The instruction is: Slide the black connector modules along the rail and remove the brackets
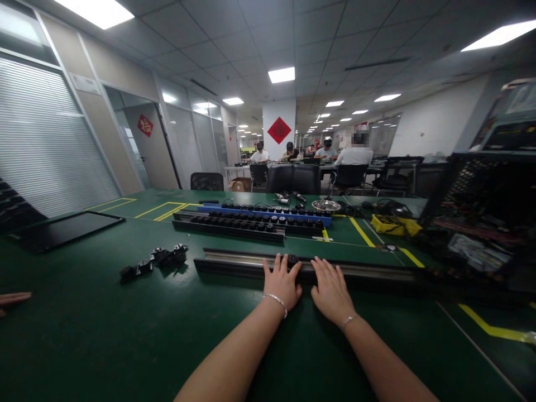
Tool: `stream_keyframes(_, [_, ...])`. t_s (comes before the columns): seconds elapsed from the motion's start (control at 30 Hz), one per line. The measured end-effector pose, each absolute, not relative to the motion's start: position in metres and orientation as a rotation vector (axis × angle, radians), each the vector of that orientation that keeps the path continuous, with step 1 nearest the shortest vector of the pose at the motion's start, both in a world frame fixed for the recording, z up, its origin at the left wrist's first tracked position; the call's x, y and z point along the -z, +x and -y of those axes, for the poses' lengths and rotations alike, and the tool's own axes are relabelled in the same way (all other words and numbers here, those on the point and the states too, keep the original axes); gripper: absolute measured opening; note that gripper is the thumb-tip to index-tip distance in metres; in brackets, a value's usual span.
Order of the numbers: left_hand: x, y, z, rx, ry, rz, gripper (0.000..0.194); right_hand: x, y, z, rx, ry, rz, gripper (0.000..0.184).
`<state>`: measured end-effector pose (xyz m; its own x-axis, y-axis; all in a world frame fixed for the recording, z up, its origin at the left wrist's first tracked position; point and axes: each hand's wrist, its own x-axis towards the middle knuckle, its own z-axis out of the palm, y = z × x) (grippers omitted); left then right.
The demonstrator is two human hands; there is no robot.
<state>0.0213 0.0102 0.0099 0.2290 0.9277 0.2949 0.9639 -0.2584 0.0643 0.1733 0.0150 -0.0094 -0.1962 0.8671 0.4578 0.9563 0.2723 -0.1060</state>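
Note:
A long black channel rail [234, 269] with a shiny metal inner strip lies across the green table in front of me. My left hand [282, 282] rests over its middle, fingers spread and reaching into the channel. Between that hand's thumb and index finger sits a small round black part [292, 260] in the channel; whether the fingers touch it I cannot tell. Just to the right, my right hand [333, 290] lies on the same rail with its fingers stretched out and thumb apart. The rail's right end is lost in shadow.
Behind the rail stand black and blue rails [268, 212] carrying several black rollers. Black-and-silver parts [157, 259] lie to the left, near a dark panel [69, 229]. A metal bowl [325, 206] and yellow tray [396, 225] sit farther back. Another person's fingers [14, 298] show at the left edge.

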Motion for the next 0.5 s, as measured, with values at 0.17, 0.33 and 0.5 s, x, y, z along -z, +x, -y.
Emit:
stream_keyframes(0.17, [-0.009, 0.015, -0.01, 0.452, -2.331, 1.837, 0.056, 0.007, 0.174, -0.015, 0.251, -1.681, 2.138, 0.058])
stream_keyframes(0.33, [-0.01, 0.008, -0.01, 0.436, -2.31, 1.881, 0.056, 0.004, 0.174, -0.014, 0.226, -1.701, 2.162, 0.058])
stream_keyframes(0.5, [-0.01, -0.001, -0.009, 0.442, -2.279, 1.886, 0.055, 0.005, 0.174, -0.014, 0.233, -1.696, 2.159, 0.057])
